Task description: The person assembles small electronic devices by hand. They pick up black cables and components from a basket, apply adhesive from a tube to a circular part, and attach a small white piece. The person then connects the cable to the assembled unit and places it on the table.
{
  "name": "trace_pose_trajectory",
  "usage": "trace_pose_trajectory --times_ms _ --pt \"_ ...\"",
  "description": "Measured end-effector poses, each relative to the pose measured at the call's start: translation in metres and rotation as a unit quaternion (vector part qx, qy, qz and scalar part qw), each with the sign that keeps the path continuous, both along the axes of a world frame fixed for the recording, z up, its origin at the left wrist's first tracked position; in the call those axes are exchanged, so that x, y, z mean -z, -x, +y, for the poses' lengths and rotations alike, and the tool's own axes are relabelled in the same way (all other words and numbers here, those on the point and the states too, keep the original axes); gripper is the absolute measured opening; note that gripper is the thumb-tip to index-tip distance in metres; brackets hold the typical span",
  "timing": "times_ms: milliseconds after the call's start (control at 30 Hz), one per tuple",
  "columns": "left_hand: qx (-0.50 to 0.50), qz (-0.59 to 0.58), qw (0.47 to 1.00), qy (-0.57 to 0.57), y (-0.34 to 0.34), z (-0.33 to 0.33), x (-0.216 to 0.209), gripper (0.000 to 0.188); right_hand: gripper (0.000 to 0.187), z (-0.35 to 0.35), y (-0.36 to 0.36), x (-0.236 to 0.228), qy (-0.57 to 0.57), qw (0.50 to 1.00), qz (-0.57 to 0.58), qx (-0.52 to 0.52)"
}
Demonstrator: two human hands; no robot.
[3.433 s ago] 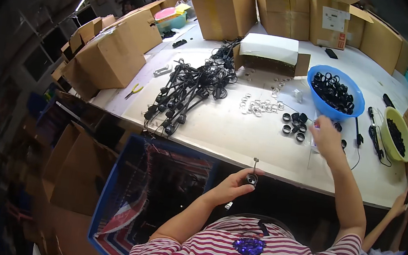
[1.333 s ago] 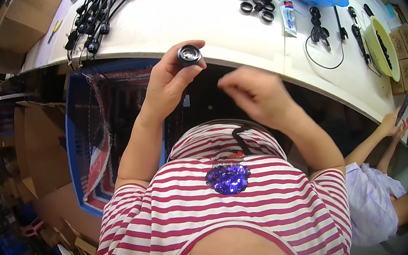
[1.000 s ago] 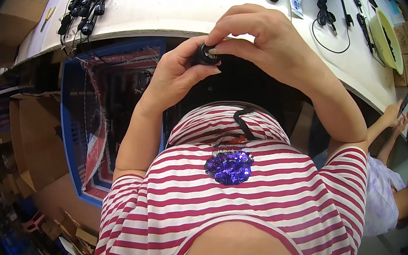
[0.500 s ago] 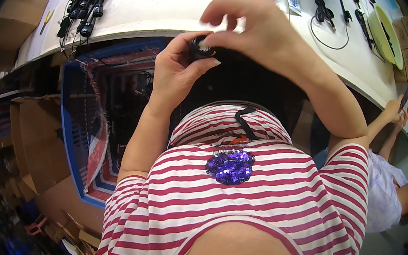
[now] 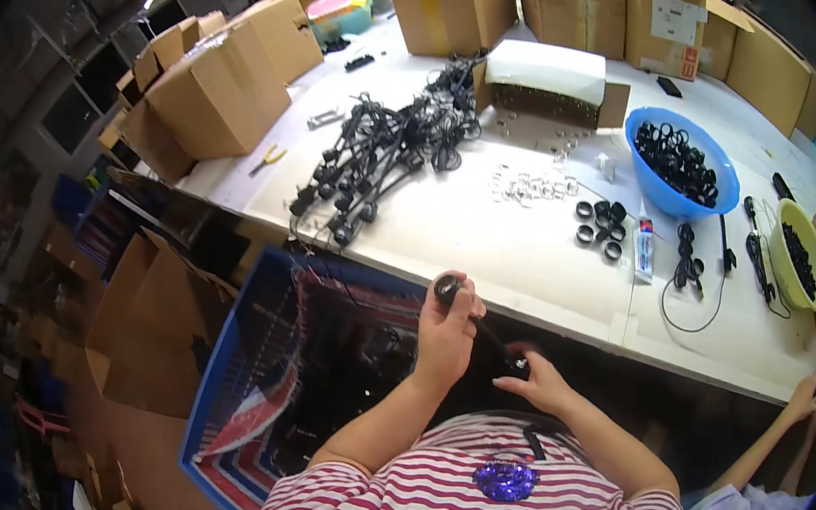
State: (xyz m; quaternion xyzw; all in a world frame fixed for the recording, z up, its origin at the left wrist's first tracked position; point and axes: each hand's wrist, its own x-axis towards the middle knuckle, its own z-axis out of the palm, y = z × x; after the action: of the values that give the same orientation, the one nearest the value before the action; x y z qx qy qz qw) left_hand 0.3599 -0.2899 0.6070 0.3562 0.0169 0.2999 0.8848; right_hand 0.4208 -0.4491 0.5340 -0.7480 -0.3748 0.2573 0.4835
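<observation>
In front of the table's near edge, my left hand (image 5: 446, 345) is wrapped round a black round fitting (image 5: 446, 288) with a hollow open end turned up. A dark rod or cord appears to run from it toward my right hand (image 5: 546, 387). My right hand is lower and to the right, its thumb and fingers closed on a small black part (image 5: 517, 365) with a light glint. Whether the two black pieces are joined is hard to make out against the dark background.
On the white table (image 5: 517, 268) lie a heap of black corded fittings (image 5: 378, 166), black rings (image 5: 601, 225), small clear rings (image 5: 533, 187), a tube (image 5: 644, 250) and pliers (image 5: 268, 159). A blue bowl (image 5: 730, 196) holds black rings. A blue crate (image 5: 209, 414) stands left; a co-worker's hands (image 5: 805, 396) are at right.
The view has tilted up, showing more table. My right hand has left the open end of the fitting and moved down to the right, now on another black part. My left hand keeps its hold.
</observation>
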Motion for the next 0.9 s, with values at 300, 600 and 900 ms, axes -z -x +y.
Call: trace_pose_trajectory --times_ms 300,600,900 --pt "0.063 -0.012 0.995 -0.076 0.0 -0.017 -0.013 0.051 0.017 -0.02 -0.002 0.006 -0.074 0.943 0.315 -0.073" --pt "-0.02 -0.024 0.997 -0.068 -0.014 -0.035 -0.014 0.049 0.014 -0.03 0.008 0.001 -0.102 0.91 0.397 -0.06" --pt "-0.062 0.02 0.987 -0.146 -0.013 -0.019 -0.021 0.052 0.04 -0.03 0.005 -0.02 -0.017 0.997 -0.07 -0.04"
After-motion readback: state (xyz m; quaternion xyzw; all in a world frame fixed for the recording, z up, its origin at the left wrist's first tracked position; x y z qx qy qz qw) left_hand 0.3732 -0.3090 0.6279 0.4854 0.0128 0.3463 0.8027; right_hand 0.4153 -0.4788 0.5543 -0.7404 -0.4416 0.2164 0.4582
